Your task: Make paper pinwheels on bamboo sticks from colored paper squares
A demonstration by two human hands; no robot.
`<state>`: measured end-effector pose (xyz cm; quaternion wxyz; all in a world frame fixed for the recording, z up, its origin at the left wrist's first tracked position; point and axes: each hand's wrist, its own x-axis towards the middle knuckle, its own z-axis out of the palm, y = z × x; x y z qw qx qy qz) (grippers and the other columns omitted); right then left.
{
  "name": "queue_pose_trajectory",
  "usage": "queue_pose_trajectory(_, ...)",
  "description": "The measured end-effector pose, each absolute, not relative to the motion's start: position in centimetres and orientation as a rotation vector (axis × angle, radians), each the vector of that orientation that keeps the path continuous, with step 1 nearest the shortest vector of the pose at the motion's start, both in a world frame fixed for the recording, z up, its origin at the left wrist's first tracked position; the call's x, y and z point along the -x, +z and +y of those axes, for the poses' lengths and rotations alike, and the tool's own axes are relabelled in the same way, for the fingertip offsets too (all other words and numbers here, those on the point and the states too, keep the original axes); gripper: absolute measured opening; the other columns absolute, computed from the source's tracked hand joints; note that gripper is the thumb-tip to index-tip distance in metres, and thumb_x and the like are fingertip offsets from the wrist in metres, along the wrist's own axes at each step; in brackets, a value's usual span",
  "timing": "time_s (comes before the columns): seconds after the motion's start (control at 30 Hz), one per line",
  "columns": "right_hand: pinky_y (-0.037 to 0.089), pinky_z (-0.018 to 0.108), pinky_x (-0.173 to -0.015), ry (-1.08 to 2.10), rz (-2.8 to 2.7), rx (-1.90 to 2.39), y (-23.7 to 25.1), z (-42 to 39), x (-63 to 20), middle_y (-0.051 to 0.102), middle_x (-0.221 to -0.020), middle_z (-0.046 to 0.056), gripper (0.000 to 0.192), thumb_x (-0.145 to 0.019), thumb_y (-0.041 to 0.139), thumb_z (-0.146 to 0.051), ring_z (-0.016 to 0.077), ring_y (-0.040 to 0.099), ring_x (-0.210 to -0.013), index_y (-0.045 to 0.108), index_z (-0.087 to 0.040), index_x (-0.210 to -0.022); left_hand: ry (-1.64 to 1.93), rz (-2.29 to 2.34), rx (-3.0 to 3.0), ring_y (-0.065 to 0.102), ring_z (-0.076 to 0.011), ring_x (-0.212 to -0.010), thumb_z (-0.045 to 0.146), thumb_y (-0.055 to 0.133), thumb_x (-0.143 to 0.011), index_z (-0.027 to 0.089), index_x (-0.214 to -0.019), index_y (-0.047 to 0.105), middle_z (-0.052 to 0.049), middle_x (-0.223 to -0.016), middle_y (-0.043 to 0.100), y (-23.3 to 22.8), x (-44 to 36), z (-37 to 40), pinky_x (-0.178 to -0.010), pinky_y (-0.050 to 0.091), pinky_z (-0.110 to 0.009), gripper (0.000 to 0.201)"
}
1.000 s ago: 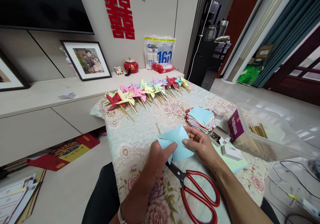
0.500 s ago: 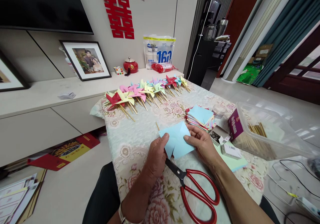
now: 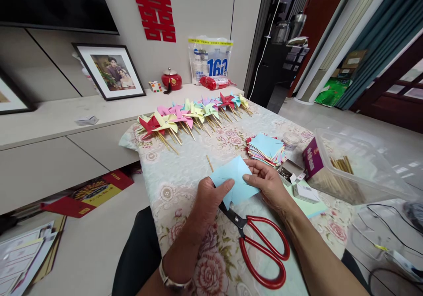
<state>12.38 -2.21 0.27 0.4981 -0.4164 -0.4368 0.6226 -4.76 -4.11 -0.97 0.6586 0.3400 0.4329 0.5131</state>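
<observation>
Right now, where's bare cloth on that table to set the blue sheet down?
Free: the patch of tablecloth between the pinwheel row and the left hand, bar one loose stick. Crowded: right of the right hand, with paper stack, small boxes and plastic bin; scissors lie near.

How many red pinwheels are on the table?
2 that I can make out: one red pinwheel at the left end of the row, another red pinwheel near the far right end. Overlapping pinwheels may hide more.
</observation>
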Motion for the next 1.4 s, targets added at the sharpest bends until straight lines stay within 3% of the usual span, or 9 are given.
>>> queue_pose_trajectory(0.13,0.051,0.031,-0.067,1.257,-1.219,1.062,-0.4,-2.1,-12.5,0.069,-0.084,0.001,0.042,-0.073,0.082,-0.033,0.0175,0.065,-0.073,0.07,-0.022,-0.112,1.176,1.03,-0.777,0.062,-0.0171,-0.059,0.036,0.083,-0.065,0.009,-0.082,0.076,-0.006,-0.07,0.074,-1.4,4.8,-3.9,-0.059,0.052,-0.029,0.032)
queue_pose_trajectory(0.27,0.051,0.036,-0.075,0.648,-1.465,1.137,-0.1,-2.5,-12.5,0.067,-0.094,0.004,0.036,-0.084,0.073,-0.028,0.0193,0.062,-0.081,0.067,-0.024,-0.118,1.246,1.078,-0.734,0.059,-0.0153,-0.054,0.037,0.083,-0.064,0.01,-0.08,0.075,-0.004,-0.065,0.071,-1.7,4.6,-3.4,-0.054,0.049,-0.027,0.033)
queue_pose_trajectory(0.4,0.05,0.037,-0.077,0.184,-1.744,1.025,0.8,-3.3,-11.9,0.068,-0.091,0.005,0.016,-0.088,0.068,-0.018,0.0214,0.062,-0.085,0.069,-0.022,-0.103,1.318,1.094,-0.698,0.059,-0.0145,-0.054,0.037,0.083,-0.064,0.01,-0.082,0.074,-0.003,-0.067,0.071,-2.0,4.5,-3.1,-0.055,0.049,-0.027,0.033)
queue_pose_trajectory(0.63,0.045,0.035,-0.071,0.152,-2.07,0.896,0.6,-3.9,-10.6,0.064,-0.082,0.007,0.012,-0.092,0.059,-0.011,0.0211,0.058,-0.078,0.069,-0.019,-0.092,1.389,1.03,-0.673,0.06,-0.0143,-0.06,0.036,0.081,-0.067,0.012,-0.081,0.073,-0.002,-0.073,0.072,-2.6,4.4,-2.7,-0.062,0.05,-0.027,0.028)
queue_pose_trajectory(0.97,0.032,0.035,-0.067,-0.047,-2.273,0.875,0.5,-4.3,-9.9,0.062,-0.081,0.007,0.023,-0.095,0.046,-0.009,0.0215,0.051,-0.075,0.068,-0.017,-0.095,1.386,1.046,-0.752,0.051,-0.0118,-0.059,0.033,0.078,-0.072,0.014,-0.072,0.066,0.003,-0.065,0.061,-2.3,3.9,-2.7,-0.06,0.044,-0.025,0.022)
queue_pose_trajectory(1.4,0.044,0.034,-0.073,0.386,-1.992,0.958,0.1,-4.0,-10.3,0.064,-0.081,0.004,0.011,-0.09,0.058,-0.013,0.0198,0.058,-0.08,0.065,-0.02,-0.087,1.397,0.925,-0.696,0.046,-0.0106,-0.055,0.034,0.075,-0.073,0.016,-0.072,0.063,0.004,-0.061,0.058,-1.7,3.7,-3.1,-0.052,0.038,-0.023,0.022)
